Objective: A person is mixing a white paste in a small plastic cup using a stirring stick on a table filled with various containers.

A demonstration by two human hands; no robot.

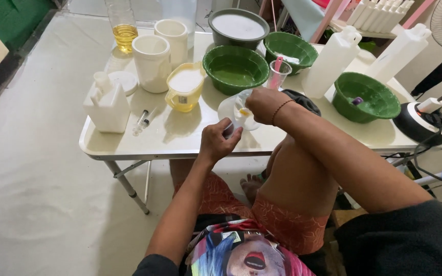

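On the glossy cream folding table (180, 145), round green plastic bowls (235, 69) and ribbed white jugs (330, 62) crowd the far edge, while a yellow measuring jug (183, 88) already holds white liquid. Near the front edge, the right hand (263, 103) closes over a small clear cup (242, 110) with a little yellow liquid inside, and the left hand (216, 142) pinches a thin clear syringe (228, 128) beside it, so filling looks under way, unfinished.
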